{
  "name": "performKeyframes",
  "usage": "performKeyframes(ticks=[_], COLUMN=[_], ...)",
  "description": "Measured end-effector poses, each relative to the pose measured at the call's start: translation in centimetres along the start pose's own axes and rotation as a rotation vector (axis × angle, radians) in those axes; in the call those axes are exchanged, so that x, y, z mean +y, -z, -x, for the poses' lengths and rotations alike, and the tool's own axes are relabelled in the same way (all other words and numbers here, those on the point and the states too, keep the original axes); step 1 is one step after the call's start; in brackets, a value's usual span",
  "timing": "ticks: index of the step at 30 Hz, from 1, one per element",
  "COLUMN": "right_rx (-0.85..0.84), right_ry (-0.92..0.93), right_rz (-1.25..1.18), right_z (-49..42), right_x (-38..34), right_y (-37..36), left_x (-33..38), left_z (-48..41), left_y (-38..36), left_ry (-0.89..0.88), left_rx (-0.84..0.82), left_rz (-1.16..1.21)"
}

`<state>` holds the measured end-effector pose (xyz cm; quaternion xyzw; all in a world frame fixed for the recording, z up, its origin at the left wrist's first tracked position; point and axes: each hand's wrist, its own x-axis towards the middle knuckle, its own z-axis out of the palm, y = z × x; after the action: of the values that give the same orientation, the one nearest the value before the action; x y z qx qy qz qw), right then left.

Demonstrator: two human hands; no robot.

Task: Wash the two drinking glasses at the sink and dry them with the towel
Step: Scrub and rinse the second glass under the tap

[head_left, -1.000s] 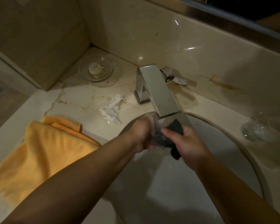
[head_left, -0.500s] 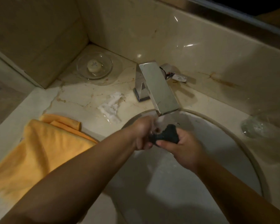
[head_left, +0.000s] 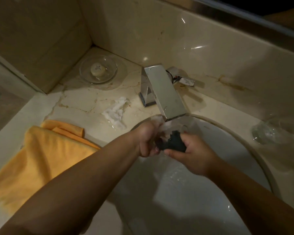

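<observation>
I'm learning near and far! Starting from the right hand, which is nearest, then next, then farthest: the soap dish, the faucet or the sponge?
1. Sponge: gripped in the right hand.
2. Faucet: just behind it, in the middle.
3. Soap dish: far back-left corner.

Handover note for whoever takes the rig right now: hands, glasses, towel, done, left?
Left hand: grips the first glass under the faucet, over the sink.
Right hand: holds a dark scrubber against that glass.
Second glass: on the counter right of the sink; washed or not, cannot tell.
Orange towel: on the counter to the left, untouched.
Done: first glass mid-scrub.
Left: rinse it, wash the second if needed, dry both.
</observation>
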<state>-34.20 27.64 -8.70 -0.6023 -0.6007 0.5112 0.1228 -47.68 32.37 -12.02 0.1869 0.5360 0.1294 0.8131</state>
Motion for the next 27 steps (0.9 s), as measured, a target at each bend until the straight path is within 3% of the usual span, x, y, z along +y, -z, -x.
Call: performKeyframes(ticks=[3,5,7,11,12,13,14,17,19,21,25,27], right_rx=[0.139,0.138,0.126,0.027,0.011,0.010,0.031,0.064,0.085,0.113,0.016,-0.059], right_ry=[-0.238,-0.351,-0.298,-0.062,-0.049,-0.047,-0.075,-0.221,-0.283,-0.228,0.109,0.189], right_rz=[-0.577,-0.853,-0.700,0.205,0.372,0.377,0.212,-0.589,-0.726,-0.481,0.620,0.861], right_z=[-1.8,-2.2,-1.7,-0.3,-0.4,-0.7,-1.2,-1.9,-1.6,-0.6,0.9,0.5], right_x=[0.5,0.6,0.6,0.3,0.6,0.8,0.8,0.0,0.1,-0.4,-0.7,-0.3], right_y=[0.6,0.4,0.0,-0.7,-0.7,-0.5,-0.2,0.6,0.2,-0.7,0.0,0.9], left_x=[-1.0,-1.8,-1.9,-0.5,-0.2,0.0,0.0,-0.4,-1.1,-1.1,-0.1,0.3], left_z=[-0.7,-1.0,-1.3,-0.1,0.0,0.0,-0.1,-0.5,-0.6,-0.5,-0.5,-0.7], left_y=[-0.5,-1.3,-1.2,0.1,0.3,0.4,0.3,-0.1,-0.4,-0.5,0.2,0.4], left_ry=[-0.239,-0.435,-0.415,-0.113,-0.086,-0.085,-0.105,-0.314,-0.415,-0.306,-0.172,-0.161], left_rx=[0.127,0.195,0.166,0.010,-0.032,-0.041,-0.014,0.151,0.196,0.148,0.010,-0.046], left_rz=[-0.064,-0.054,0.040,0.114,0.098,0.087,0.066,-0.114,-0.120,-0.025,0.035,-0.004])
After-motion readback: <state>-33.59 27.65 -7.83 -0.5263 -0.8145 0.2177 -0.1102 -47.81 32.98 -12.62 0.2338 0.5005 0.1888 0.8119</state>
